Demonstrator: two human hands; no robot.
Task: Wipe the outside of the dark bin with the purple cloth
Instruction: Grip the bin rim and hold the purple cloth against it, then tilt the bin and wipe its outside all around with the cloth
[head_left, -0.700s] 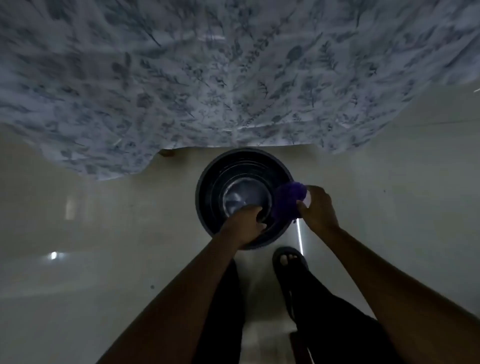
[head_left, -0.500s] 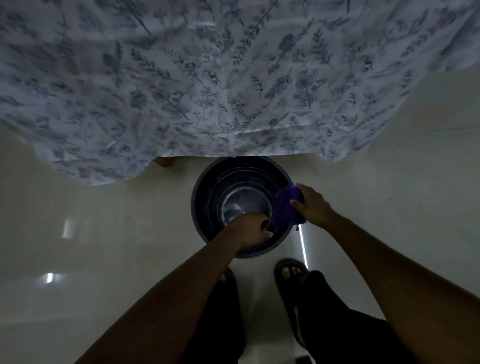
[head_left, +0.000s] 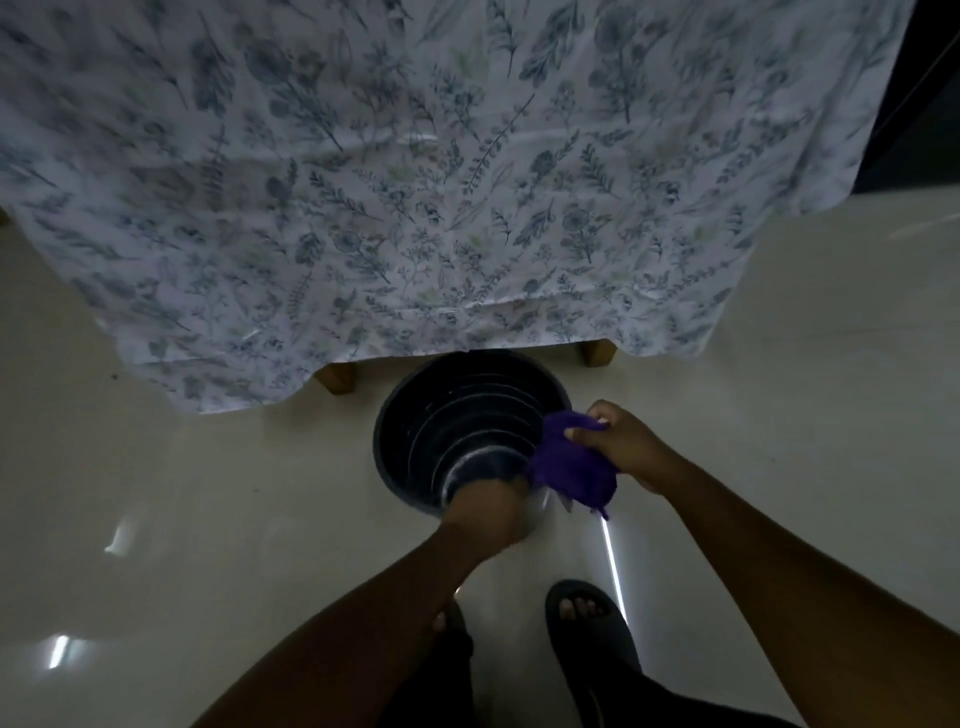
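Off to the left of my left hand the pale floor (head_left: 156, 493) lies bare and glossy, with a few bright glints on it. Up and away from both hands hangs a leaf-printed sheet (head_left: 415, 182), and two wooden legs show under its hem: one (head_left: 337, 376) up and left of my left hand, the other (head_left: 597, 351) above my right.

The bin (head_left: 395, 415) stands on the floor just past my hands, its far rim tucked under the sheet's edge. I look straight down into it and see pale rings around its inner wall.

My left hand (head_left: 485, 512) is on the near rim of the bin, fingers curled over the edge and closed on it; the fingertips are hidden inside, so how tight the hold is I cannot tell.

Just right of that hand is the cloth (head_left: 569, 467), bunched up and lying against the bin's rim on its right side, with a loose corner hanging below. My right hand (head_left: 623, 447) is clamped on the cloth, thumb and fingers pinching the wad from above, with the hand itself just outside the bin.

Below my hands, near my body, is my foot in a dark sandal (head_left: 589, 618), beside a thin bright streak on the floor.
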